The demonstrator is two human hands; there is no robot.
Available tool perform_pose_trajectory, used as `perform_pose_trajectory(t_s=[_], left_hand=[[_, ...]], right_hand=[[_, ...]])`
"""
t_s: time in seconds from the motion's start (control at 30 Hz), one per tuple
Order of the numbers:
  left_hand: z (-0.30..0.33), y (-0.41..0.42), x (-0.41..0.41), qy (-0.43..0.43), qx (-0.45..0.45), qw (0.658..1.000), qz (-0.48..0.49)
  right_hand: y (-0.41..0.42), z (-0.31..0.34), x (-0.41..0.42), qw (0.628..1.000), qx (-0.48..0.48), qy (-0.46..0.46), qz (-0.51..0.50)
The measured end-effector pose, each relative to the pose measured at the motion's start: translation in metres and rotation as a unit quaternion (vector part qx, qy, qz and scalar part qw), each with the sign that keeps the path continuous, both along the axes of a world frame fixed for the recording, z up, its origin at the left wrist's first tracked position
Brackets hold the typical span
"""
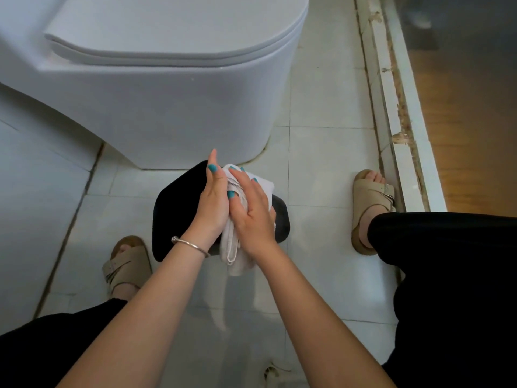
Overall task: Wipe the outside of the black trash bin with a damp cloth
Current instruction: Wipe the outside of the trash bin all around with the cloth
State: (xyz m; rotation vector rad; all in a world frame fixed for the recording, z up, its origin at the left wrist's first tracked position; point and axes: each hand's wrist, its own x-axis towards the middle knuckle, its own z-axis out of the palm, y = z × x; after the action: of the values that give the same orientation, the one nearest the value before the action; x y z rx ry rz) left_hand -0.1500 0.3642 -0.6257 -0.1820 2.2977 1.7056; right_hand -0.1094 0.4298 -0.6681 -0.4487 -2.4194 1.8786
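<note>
My fingers (pixel 240 189) lie nearly straight, both hands sandwiching the bunched white cloth (pixel 237 242) above the black lidded trash bin (pixel 173 208) on the tiled floor. I judge I'm folding it; next, press it against the bin's side.

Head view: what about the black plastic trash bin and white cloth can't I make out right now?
- Black plastic trash bin: side walls hidden beneath its own top; middle covered by both hands.
- White cloth: dampness not discernible; its middle is sandwiched between left hand and right hand.
- Whether the cloth touches the bin: hidden.
</note>
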Motion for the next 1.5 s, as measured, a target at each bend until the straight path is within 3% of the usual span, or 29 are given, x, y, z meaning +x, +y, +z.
perform_pose_trajectory(t_s=[0.33, 0.5, 0.67, 0.8, 0.93, 1.13, 1.3, 1.5], left_hand=[[0.005, -0.03, 0.009, 0.002, 0.007, 1.0, 0.0], [0.0, -0.03, 0.016, 0.006, 0.016, 1.0, 0.005], [0.002, -0.027, 0.021, -0.004, 0.016, 0.999, -0.031], [-0.001, -0.038, 0.027, -0.003, 0.014, 0.998, -0.056], [-0.002, -0.038, 0.027, -0.002, 0.028, 0.995, -0.098], [0.0, -0.023, 0.026, -0.015, 0.029, 0.991, -0.128], [0.005, -0.019, 0.023, -0.031, 0.04, 0.99, -0.13], [-0.001, -0.033, 0.02, -0.038, 0.009, 0.991, -0.131]], right_hand=[[0.014, -0.019, -0.01, 0.997, 0.01, -0.068, 0.032], [0.042, -0.041, -0.014, 0.99, 0.036, -0.134, -0.017], [0.062, -0.053, -0.009, 0.978, -0.016, -0.193, -0.072], [0.046, -0.031, -0.012, 0.987, 0.014, -0.158, -0.025], [0.022, 0.003, -0.018, 0.997, 0.031, -0.043, 0.058], [0.013, 0.02, -0.018, 0.998, 0.013, 0.002, 0.064], [0.029, 0.0, -0.021, 0.999, -0.017, -0.025, 0.044], [0.059, -0.06, -0.01, 0.986, 0.006, -0.162, -0.027]])
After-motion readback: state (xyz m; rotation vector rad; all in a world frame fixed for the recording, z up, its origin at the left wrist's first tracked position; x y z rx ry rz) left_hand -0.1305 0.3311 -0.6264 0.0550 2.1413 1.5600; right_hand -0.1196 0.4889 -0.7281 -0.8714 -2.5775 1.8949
